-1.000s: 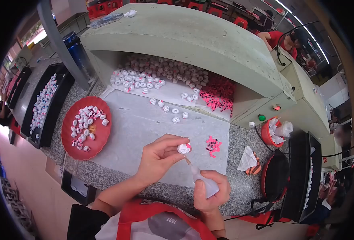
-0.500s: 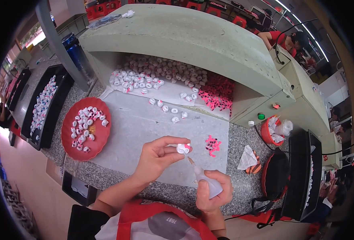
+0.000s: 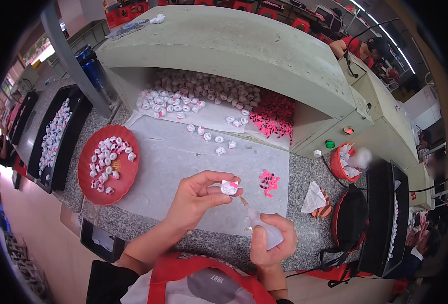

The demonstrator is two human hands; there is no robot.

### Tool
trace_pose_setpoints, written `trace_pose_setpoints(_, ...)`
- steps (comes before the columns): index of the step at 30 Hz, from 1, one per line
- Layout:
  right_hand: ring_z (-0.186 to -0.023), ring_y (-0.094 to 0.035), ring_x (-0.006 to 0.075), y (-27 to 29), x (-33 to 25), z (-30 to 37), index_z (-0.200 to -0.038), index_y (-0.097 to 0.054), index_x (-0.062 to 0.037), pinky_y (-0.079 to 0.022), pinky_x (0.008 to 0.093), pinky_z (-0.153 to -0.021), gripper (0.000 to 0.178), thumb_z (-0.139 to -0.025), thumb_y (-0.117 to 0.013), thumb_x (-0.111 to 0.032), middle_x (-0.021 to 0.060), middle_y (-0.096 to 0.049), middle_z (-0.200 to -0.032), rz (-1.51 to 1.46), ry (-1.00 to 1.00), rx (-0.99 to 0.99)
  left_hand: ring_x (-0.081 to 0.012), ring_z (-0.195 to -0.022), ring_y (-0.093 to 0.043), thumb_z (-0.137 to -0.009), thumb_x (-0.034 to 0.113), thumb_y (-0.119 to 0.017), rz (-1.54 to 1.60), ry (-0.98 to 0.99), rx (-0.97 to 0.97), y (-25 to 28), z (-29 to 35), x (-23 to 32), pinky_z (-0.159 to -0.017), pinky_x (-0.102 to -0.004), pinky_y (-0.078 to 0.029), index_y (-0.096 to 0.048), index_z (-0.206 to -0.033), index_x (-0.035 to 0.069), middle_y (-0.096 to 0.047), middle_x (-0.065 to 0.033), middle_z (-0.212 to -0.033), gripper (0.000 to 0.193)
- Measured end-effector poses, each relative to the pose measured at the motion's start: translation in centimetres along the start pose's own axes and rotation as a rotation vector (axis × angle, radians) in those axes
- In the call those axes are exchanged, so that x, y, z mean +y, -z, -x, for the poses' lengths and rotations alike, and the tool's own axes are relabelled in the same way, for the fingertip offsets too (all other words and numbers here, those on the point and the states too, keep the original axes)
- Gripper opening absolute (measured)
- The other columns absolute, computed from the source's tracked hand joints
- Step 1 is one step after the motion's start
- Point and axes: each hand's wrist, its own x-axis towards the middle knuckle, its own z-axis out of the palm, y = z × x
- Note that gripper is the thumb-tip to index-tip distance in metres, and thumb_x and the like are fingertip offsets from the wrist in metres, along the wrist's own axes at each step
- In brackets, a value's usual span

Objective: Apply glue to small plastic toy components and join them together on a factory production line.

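Observation:
Between the thumb and fingers of my left hand (image 3: 196, 196) is a small white cat-head piece (image 3: 229, 188) with a pink bow at one ear. My right hand (image 3: 274, 238) is wrapped round a translucent squeeze bottle (image 3: 265, 230), tilted so its narrow brownish tip points up and left, just below and right of the cat head. A small gap seems to part tip and piece. Right of the hands, a cluster of small pink and black pieces (image 3: 268, 183) lies on the white sheet (image 3: 168, 157). Several white heads (image 3: 208, 137) sit loose farther back.
A red scalloped plate (image 3: 86, 185) of finished-looking heads stands left. Behind the sheet, a grey-green hooded box (image 3: 224, 45) shelters piles of white heads (image 3: 203, 87) and pink parts (image 3: 274, 114). Rightward are a red tub (image 3: 339, 169), a crumpled tissue (image 3: 312, 197) and a black bag (image 3: 349, 218).
My left hand has turned the cat head so its face and ears show upright. The bottle has shifted slightly right and down, its tip a little farther from the piece.

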Motion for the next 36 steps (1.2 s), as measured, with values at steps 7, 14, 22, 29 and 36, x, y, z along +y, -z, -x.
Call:
trace_pose_setpoints(7, -0.069, -0.063, 0.0199, 0.4, -0.6, 0.1, -0.090, -0.062, 0.0000, -0.049, 0.0298, -0.063, 0.023, -0.076, -0.066, -0.018, 0.0129, -0.065, -0.079, -0.030, -0.024, -0.038, -0.0321, -0.103, -0.062, -0.078, -0.014, -0.060, -0.013, -0.013, 0.003, -0.1, 0.0, 0.0, -0.089, -0.0381, -0.052, -0.054, -0.116, -0.004, -0.060, -0.0202, -0.114, 0.040)
trace_pose_setpoints(14, -0.068, -0.063, 0.0174, -0.2, 0.7, -0.9, -0.095, -0.059, 0.0053, -0.050, 0.0269, -0.061, 0.023, -0.077, -0.061, -0.009, 0.0105, -0.064, -0.081, -0.304, -0.608, 0.092, -0.0303, -0.103, -0.062, -0.078, -0.013, -0.060, -0.044, -0.044, 0.043, 1.0, -0.5, -0.8, -0.088, -0.0353, -0.051, -0.054, -0.119, -0.003, -0.061, -0.0186, -0.114, 0.042)
trace_pose_setpoints(22, -0.075, -0.066, 0.0187, -2.1, 16.8, -4.9, -0.101, -0.061, 0.0017, -0.054, 0.0316, -0.064, 0.028, -0.076, -0.062, -0.012, 0.0135, -0.066, -0.079, 0.197, -0.786, -0.163, -0.0261, -0.101, -0.064, -0.080, -0.012, -0.059, -0.105, 0.024, 0.012, 0.7, -0.7, -2.1, -0.089, -0.0310, -0.050, -0.054, -0.118, -0.003, -0.063, -0.0139, -0.109, 0.039)
trace_pose_setpoints(29, -0.071, -0.067, 0.0124, -1.9, 16.1, -6.7, -0.091, -0.066, 0.0015, -0.053, 0.0300, -0.058, 0.026, -0.072, -0.072, -0.015, 0.0140, -0.068, -0.080, 0.679, -0.713, -0.525, -0.0236, -0.099, -0.064, -0.081, -0.012, -0.058, -0.126, 0.012, 0.072, 1.3, -1.3, -2.7, -0.087, -0.0283, -0.050, -0.055, -0.117, -0.003, -0.064, -0.0128, -0.106, 0.037)
trace_pose_setpoints(36, -0.075, -0.067, 0.0209, -1.2, 8.2, -3.9, -0.094, -0.063, 0.0035, -0.057, 0.0314, -0.060, 0.017, -0.080, -0.068, -0.004, 0.0131, -0.067, -0.088, -0.539, -0.805, -0.213, -0.0195, -0.097, -0.064, -0.083, -0.010, -0.058, -0.261, -0.074, 0.105, 0.3, -2.1, -3.9, -0.084, -0.0264, -0.051, -0.054, -0.117, -0.004, -0.064, -0.0125, -0.105, 0.035)
